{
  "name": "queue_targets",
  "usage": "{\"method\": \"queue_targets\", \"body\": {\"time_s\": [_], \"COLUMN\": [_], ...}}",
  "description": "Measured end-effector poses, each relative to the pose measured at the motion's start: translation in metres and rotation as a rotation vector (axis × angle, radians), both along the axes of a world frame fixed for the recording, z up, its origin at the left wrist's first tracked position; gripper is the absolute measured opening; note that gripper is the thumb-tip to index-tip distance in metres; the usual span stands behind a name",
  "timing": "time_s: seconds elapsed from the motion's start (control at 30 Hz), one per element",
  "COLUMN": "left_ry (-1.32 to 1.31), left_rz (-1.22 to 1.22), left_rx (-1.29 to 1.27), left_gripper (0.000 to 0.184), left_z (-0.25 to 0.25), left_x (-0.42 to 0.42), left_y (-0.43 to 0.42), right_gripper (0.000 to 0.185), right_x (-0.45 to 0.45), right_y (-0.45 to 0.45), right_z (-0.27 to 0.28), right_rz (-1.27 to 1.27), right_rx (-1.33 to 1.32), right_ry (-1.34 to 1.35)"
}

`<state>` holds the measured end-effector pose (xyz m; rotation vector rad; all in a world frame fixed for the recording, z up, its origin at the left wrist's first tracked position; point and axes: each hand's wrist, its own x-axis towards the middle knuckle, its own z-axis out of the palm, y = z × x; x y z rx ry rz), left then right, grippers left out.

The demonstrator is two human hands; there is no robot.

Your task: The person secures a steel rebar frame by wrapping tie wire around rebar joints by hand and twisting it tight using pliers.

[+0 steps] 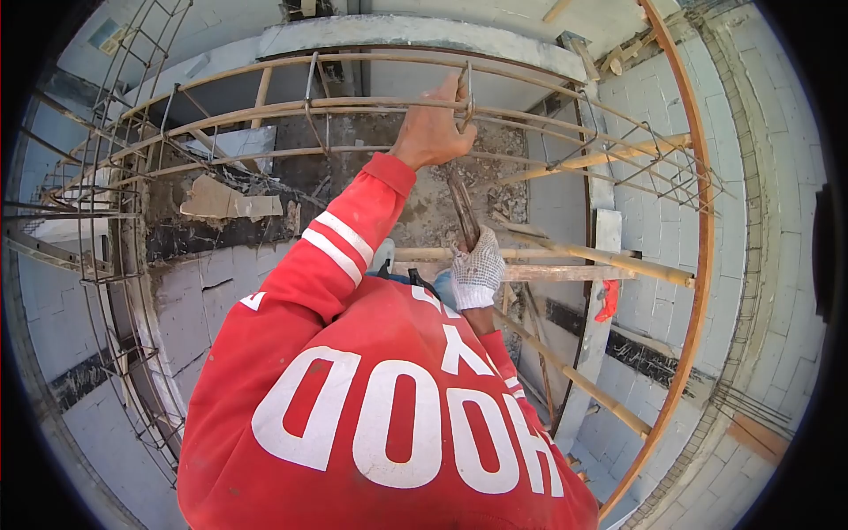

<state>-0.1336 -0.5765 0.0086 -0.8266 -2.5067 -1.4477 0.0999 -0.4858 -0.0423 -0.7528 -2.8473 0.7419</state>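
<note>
My left hand [435, 128] is bare, below a red sleeve with white stripes. Its fingers are closed around a bent steel stirrup [469, 95] on the rebar cage [371, 103], which runs across the view at chest height. Lower down, my right hand [478, 267] wears a knitted work glove and is closed on a long brown metal tool [461, 205]. This tool looks like two bars side by side and points up toward the cage. Its upper end lies just below my left hand; whether it touches the cage I cannot tell.
Upright rebar [93, 203] stands at left. A curved wooden bar [702, 221] spans the right side. Bamboo poles [609, 256] and a plank [565, 273] cross below me. Rubble [424, 194] covers the ground between block walls [671, 115]. A red scrap [608, 300] hangs at right.
</note>
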Motion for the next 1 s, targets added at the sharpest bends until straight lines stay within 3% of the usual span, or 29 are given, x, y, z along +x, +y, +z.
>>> {"method": "queue_targets", "body": {"time_s": [0.1, 0.13, 0.37, 0.43, 0.5, 0.63, 0.67, 0.73, 0.77, 0.83, 0.87, 0.97, 1.0], "left_ry": [0.048, 0.008, -0.023, -0.043, -0.055, -0.032, -0.043, -0.011, 0.012, 0.014, 0.013, 0.029, 0.022], "left_rz": [0.015, 0.034, 0.027, 0.016, -0.005, 0.030, 0.029, 0.041, 0.058, 0.048, 0.045, 0.037, 0.029], "left_rx": [0.047, 0.018, 0.046, 0.053, 0.061, 0.046, 0.039, 0.040, 0.051, 0.018, -0.010, -0.012, -0.019], "left_gripper": [0.044, 0.044, 0.046, 0.046, 0.045, 0.046, 0.046, 0.046, 0.046, 0.046, 0.045, 0.044, 0.044], "left_z": [0.003, 0.004, 0.006, 0.009, 0.010, 0.008, 0.006, 0.002, 0.000, 0.001, 0.002, 0.002, 0.003], "left_x": [-0.002, -0.001, 0.001, 0.000, 0.002, 0.004, 0.001, -0.001, 0.000, -0.002, -0.001, -0.002, -0.003], "left_y": [0.001, 0.002, 0.000, -0.001, -0.003, 0.001, 0.000, 0.001, 0.003, 0.002, 0.001, 0.000, 0.000], "right_gripper": [0.039, 0.055, 0.055, 0.055, 0.055, 0.045, 0.044, 0.060, 0.060, 0.099, 0.123, 0.122, 0.119], "right_x": [-0.007, -0.008, 0.001, 0.014, 0.025, 0.005, 0.002, -0.014, -0.007, 0.015, 0.026, 0.025, 0.023], "right_y": [-0.007, -0.007, -0.003, 0.005, 0.003, 0.009, 0.009, 0.019, 0.018, 0.015, 0.015, 0.021, 0.024], "right_z": [-0.017, -0.029, -0.065, -0.066, -0.073, -0.076, -0.076, -0.038, -0.040, -0.052, -0.063, -0.038, -0.035], "right_rz": [-0.071, -0.008, 0.178, 0.017, -0.081, 0.243, 0.175, 0.212, 0.205, 0.304, 0.325, 0.273, 0.305], "right_rx": [-0.225, -0.206, -0.323, -1.582, -2.211, -2.071, -1.753, -1.075, -1.085, -0.410, -0.416, -0.654, -0.610], "right_ry": [-0.095, 0.029, -0.079, -0.179, -0.221, -0.193, -0.224, -0.602, -0.600, -0.083, -0.106, -0.193, -0.209]}}
